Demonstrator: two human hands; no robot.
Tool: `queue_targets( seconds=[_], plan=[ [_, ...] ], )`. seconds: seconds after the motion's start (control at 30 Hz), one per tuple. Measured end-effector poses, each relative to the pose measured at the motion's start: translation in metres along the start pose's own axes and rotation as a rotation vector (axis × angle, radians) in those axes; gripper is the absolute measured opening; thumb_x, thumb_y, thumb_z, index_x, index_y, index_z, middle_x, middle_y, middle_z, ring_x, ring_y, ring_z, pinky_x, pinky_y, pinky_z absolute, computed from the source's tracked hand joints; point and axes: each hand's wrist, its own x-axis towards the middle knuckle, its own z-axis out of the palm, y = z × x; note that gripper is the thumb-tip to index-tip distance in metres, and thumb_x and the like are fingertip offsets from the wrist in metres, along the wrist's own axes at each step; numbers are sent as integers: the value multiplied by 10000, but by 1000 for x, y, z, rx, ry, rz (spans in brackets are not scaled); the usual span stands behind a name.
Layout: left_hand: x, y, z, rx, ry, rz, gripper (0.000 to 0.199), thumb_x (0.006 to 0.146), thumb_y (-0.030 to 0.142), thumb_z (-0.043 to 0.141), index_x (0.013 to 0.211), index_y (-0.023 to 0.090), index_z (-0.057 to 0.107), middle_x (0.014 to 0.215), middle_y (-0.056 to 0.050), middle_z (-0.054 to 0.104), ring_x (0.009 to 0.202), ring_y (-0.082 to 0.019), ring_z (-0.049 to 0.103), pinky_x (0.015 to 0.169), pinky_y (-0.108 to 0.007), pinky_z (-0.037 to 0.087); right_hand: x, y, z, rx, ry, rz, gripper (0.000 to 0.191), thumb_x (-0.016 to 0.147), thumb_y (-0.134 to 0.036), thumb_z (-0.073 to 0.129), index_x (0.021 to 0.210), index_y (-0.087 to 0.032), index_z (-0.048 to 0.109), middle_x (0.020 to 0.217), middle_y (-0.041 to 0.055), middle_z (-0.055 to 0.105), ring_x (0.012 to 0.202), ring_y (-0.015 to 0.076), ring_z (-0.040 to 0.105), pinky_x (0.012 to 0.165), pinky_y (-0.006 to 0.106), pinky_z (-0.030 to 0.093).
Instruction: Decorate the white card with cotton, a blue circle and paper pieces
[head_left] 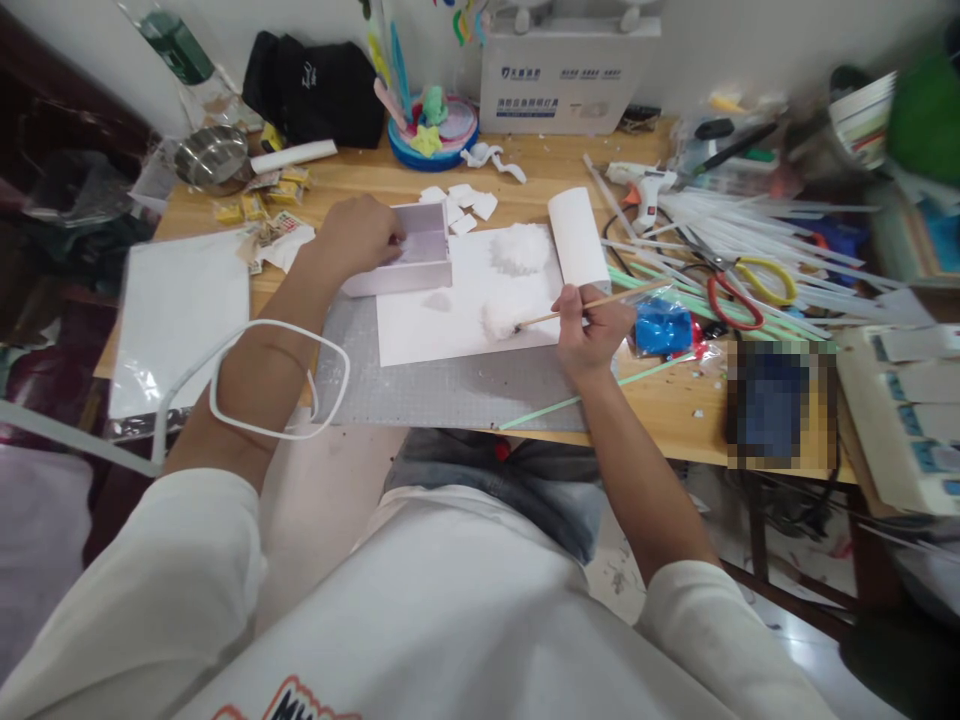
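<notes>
My right hand (592, 325) is closed round a thin wooden stick (544, 319). The stick's dark tip touches a fluffy white clump (506, 312) lying on a white sheet (420, 340). A second fluffy white clump (520, 248) lies just behind it. My left hand (364, 235) reaches over the near left side of a pale lilac open box (412, 278), with its fingers bent together inside. Whatever they may hold is hidden. The box rests partly on the sheet, near a small greyish patch (437, 301) on the paper.
A grey cutting mat (450, 395) lies under the sheet. A white paper roll (581, 240) stands at its right. Farther right are scissors (739, 290), a glue gun (649, 195) and several white strips (720, 220). A white lamp frame (277, 432) crosses my left forearm.
</notes>
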Motion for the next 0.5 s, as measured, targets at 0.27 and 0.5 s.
queue_targets(
  seconds=[0.27,0.5],
  plan=[
    [2,4,1,21,18,11,363,928,297,496,1114,201,794,1040,-130,750,984,-313,649,805,-418,452,0,0,0,61,8,-3,593,1013,-594,396,570,-227,540,484,-18,495,465,111,467,531,292,372],
    [1,-4,-5,-11,-16,11,390,963,352,479,1172,208,774,1070,-101,758,947,-253,616,783,-385,407,0,0,0,15,10,0,603,1016,-592,378,567,-228,553,486,-14,524,469,105,474,532,285,368]
  ],
)
